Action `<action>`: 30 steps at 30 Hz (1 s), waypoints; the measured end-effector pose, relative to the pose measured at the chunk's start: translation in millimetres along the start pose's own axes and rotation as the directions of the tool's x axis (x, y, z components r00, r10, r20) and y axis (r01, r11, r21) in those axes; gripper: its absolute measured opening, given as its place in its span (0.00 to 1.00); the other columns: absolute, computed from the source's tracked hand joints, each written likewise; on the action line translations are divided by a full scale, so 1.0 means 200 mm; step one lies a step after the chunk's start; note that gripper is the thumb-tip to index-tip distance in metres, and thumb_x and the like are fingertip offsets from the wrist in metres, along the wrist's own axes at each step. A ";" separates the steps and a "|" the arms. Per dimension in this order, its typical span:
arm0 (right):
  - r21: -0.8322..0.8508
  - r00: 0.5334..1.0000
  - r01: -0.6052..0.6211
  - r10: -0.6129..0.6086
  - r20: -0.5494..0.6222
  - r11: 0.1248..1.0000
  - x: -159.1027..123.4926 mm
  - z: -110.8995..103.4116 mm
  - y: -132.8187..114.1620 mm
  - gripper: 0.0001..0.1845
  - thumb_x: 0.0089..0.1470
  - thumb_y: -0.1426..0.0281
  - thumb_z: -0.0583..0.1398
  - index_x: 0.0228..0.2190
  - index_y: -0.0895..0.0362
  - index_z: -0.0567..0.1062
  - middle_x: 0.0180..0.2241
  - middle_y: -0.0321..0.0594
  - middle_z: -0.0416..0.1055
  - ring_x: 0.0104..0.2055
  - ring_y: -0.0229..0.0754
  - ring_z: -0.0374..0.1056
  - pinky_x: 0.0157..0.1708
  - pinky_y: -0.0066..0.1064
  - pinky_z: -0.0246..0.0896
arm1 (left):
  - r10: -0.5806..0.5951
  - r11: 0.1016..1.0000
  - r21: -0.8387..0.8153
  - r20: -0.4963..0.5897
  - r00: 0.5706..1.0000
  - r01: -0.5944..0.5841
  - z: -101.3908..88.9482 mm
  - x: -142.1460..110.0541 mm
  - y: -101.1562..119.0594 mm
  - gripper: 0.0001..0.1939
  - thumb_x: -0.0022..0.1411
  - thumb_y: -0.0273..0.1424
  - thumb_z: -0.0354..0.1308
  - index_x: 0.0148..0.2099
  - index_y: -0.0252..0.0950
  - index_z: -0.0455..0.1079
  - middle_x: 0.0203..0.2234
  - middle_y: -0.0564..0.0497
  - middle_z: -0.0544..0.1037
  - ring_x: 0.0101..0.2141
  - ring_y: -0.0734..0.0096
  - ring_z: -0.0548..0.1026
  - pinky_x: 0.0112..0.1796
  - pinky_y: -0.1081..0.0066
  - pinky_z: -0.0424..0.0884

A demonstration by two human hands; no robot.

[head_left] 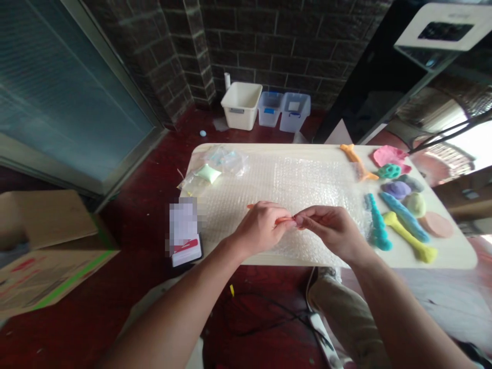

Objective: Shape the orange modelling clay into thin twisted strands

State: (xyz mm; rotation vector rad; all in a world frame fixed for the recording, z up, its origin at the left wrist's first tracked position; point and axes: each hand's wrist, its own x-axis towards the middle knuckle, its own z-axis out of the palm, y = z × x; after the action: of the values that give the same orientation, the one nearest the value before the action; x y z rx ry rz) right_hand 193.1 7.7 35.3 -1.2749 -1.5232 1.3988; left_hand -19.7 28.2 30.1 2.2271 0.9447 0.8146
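My left hand (263,225) is closed around a thin orange piece (283,220), whose other end pokes out past the knuckles. Thumb and fingertips of my right hand (328,225) pinch together at the right end of this piece, nearly touching the left hand. Exactly what the orange piece is cannot be made out, as the fingers cover most of it. Both hands are above a sheet of bubble wrap (307,179) spread over a pale table (457,253).
Colourful soft shapes, including an orange bone shape (355,161), a yellow bone shape (411,238) and a teal twisted stick (377,225), lie at the right. A pale green packet (208,173) and a phone (186,251) are left. Bins (242,105) stand beyond; a cardboard box (54,256) sits left.
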 end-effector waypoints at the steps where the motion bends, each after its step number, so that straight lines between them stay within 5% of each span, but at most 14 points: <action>1: 0.000 1.000 0.003 -0.003 -0.003 1.000 0.00 0.00 0.00 0.14 0.57 0.58 0.69 0.34 0.57 0.85 0.32 0.45 0.83 0.34 0.42 0.76 0.37 0.34 0.70 | -0.003 1.000 -0.005 0.002 1.000 0.003 0.00 0.00 0.00 0.09 0.68 0.29 0.61 0.32 0.35 0.75 0.26 0.53 0.77 0.30 0.71 0.72 0.36 0.69 0.64; 12: 0.028 1.000 -0.031 0.031 -0.002 0.999 0.01 0.00 0.02 0.14 0.54 0.60 0.71 0.36 0.58 0.85 0.33 0.44 0.82 0.34 0.41 0.74 0.37 0.34 0.68 | -0.035 0.995 0.092 0.054 0.998 0.030 0.01 -0.01 0.01 0.09 0.70 0.27 0.58 0.36 0.36 0.76 0.28 0.53 0.80 0.32 0.68 0.75 0.39 0.66 0.65; 23: 0.124 0.998 -0.028 0.034 -0.047 0.992 0.01 0.01 0.02 0.17 0.53 0.57 0.71 0.33 0.59 0.85 0.28 0.42 0.80 0.30 0.38 0.71 0.33 0.32 0.66 | -0.083 0.996 0.011 -0.035 0.996 0.083 0.02 0.00 0.00 0.09 0.71 0.33 0.58 0.44 0.37 0.79 0.36 0.48 0.84 0.37 0.65 0.80 0.40 0.67 0.71; 30: 0.195 0.996 -0.048 0.062 -0.063 0.980 0.01 0.02 0.02 0.19 0.48 0.58 0.74 0.37 0.59 0.85 0.33 0.43 0.81 0.32 0.39 0.72 0.34 0.32 0.67 | -0.101 0.995 0.000 -0.093 0.991 0.102 0.02 0.01 0.00 0.07 0.68 0.30 0.60 0.39 0.37 0.80 0.33 0.50 0.84 0.34 0.67 0.80 0.37 0.69 0.71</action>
State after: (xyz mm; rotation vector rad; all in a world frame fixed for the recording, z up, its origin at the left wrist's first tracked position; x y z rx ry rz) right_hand 190.5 8.1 30.8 -1.2399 -1.2814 1.4835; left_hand -15.8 27.4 28.5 2.1414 1.0953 0.8759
